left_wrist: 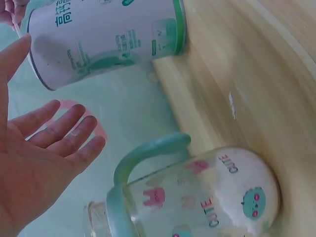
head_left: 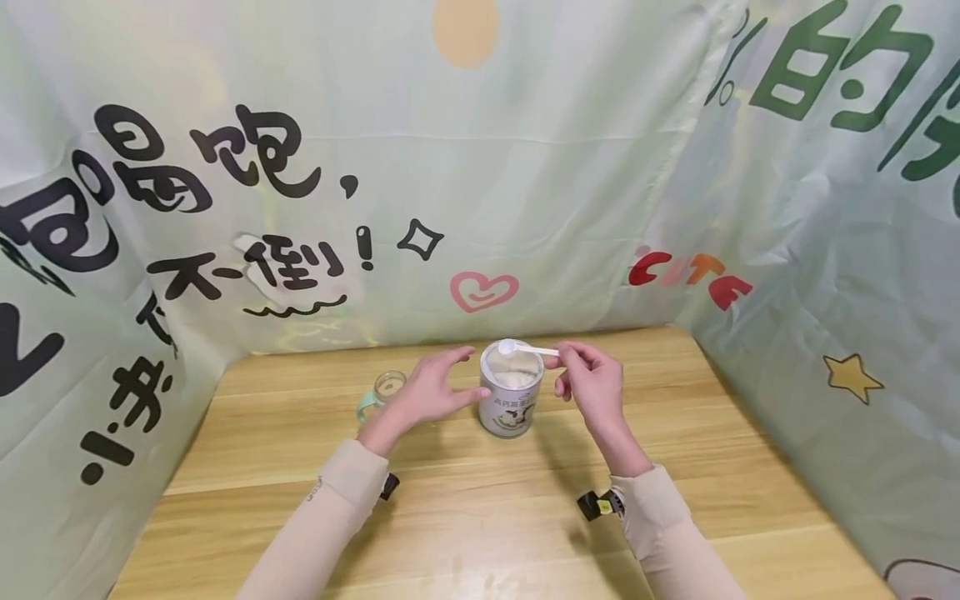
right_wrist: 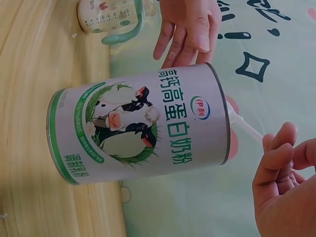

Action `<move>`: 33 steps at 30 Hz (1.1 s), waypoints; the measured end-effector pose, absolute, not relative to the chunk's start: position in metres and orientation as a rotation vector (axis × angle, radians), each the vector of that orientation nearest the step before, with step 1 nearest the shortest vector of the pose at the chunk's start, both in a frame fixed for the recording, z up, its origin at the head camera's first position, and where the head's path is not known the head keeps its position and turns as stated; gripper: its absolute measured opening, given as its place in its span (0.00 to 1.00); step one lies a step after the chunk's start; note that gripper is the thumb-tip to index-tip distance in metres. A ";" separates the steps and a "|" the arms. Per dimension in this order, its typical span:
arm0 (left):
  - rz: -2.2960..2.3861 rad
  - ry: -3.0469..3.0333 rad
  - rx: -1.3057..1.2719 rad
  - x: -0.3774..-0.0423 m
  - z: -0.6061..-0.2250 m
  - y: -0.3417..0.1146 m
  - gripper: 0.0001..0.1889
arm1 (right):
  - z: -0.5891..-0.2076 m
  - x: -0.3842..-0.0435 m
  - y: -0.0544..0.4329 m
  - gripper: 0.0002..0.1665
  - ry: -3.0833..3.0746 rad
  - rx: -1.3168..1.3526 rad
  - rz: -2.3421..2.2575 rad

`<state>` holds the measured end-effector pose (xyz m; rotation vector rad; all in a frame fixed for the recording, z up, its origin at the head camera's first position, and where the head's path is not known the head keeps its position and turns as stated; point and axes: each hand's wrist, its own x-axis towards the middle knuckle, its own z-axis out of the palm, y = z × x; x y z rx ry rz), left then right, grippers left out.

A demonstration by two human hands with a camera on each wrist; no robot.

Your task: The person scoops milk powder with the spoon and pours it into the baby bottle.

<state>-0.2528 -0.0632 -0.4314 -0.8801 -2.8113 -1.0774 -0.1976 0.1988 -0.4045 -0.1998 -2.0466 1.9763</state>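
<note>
An open can of milk powder (head_left: 510, 410) stands upright on the table, pale powder visible inside. My right hand (head_left: 595, 383) pinches the handle of a white scoop (head_left: 508, 347), whose bowl is over the can's mouth. Whether powder lies in the scoop is too small to tell. On the can's other side is my left hand (head_left: 431, 387), fingers spread and thumb by the rim; I cannot tell if it touches. Partly behind that hand stands a clear baby bottle (left_wrist: 197, 197) with a green handle and no cap on its neck. Whitish powder lies in its base.
The wooden table (head_left: 465, 517) reaches back to a printed cloth wall (head_left: 390, 183). A second cloth side (head_left: 825, 275) borders the table on the right. In the left wrist view, a small white mark (left_wrist: 232, 105) shows on the wood.
</note>
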 end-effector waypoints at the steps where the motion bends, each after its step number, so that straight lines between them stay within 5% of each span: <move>1: -1.081 -2.813 -0.880 -0.253 -0.431 -0.063 0.43 | -0.405 -0.197 0.199 0.13 -2.047 -0.203 1.975; 33: -1.103 -2.814 -0.861 -0.252 -0.438 -0.043 0.47 | -0.417 -0.198 0.201 0.14 -2.235 -0.108 1.844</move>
